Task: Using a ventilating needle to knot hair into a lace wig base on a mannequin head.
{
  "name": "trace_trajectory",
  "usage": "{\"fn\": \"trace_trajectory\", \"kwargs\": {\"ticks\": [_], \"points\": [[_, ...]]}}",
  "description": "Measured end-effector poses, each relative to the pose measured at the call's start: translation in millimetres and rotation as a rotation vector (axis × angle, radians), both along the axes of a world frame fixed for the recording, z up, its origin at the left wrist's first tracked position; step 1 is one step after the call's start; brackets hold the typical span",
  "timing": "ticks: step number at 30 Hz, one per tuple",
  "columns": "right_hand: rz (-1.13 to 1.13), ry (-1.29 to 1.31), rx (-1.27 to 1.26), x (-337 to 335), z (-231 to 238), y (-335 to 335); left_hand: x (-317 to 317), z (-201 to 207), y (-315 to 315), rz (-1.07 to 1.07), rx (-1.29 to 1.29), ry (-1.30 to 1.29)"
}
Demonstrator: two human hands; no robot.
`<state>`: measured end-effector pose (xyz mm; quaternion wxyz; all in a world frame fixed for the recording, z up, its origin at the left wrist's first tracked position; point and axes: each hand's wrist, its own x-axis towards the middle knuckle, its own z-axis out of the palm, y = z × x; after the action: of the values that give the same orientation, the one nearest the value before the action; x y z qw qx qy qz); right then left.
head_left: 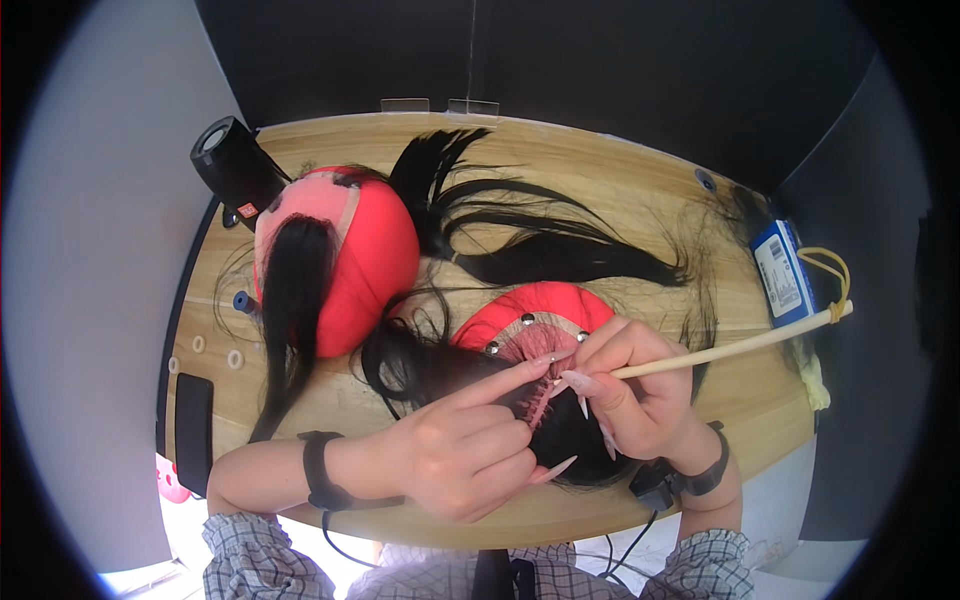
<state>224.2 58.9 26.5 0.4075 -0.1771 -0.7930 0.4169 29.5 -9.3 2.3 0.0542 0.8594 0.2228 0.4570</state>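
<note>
In front of me stands a red wig head (pixel 545 305) with a mesh wig cap (pixel 520 345) pinned over it. Black hair (pixel 580 440) covers its near side, and a pink strip (pixel 537 405) shows through. My right hand (pixel 645 390) pinches a pale wooden-handled ventilating needle (pixel 725 353) slanting up to the right; its fine tip cannot be made out. On the cap, beside the needle's front end, rests the index fingertip of my left hand (pixel 465 445). That hand's other fingers are curled; whatever they grip is hidden.
A second red wig head (pixel 385 245) lies left with a partly haired cap. Loose black hair (pixel 540 258) spreads behind. Around them are a black cylindrical speaker (pixel 235 165), small rings (pixel 235 359), a black phone-like slab (pixel 193 430) and a blue-white box (pixel 782 272). Dark panels border the wooden table.
</note>
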Motion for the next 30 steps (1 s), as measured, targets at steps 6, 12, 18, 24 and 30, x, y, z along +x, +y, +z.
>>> {"fn": "trace_trajectory", "kwargs": {"ticks": [6, 12, 18, 24, 30], "points": [[-0.006, -0.009, 0.007, -0.7, -0.6, -0.4, -1.4, 0.2, 0.0, -0.005, 0.001, 0.018], [-0.030, 0.052, -0.089, -2.1, -5.1, -2.0, -0.7, 1.6, -0.2, -0.005, -0.008, 0.018], [-0.053, 0.046, -0.126, -3.3, -2.8, -3.2, -1.2, 0.4, -0.3, 0.002, -0.006, 0.008], [-0.070, 0.019, -0.230, -4.3, 2.9, -6.4, -1.7, -0.6, 0.0, -0.004, -0.003, 0.008], [-0.083, 0.015, -0.267, -2.9, 0.9, -5.2, -1.2, -0.5, 0.1, -0.010, 0.004, 0.001]]}}
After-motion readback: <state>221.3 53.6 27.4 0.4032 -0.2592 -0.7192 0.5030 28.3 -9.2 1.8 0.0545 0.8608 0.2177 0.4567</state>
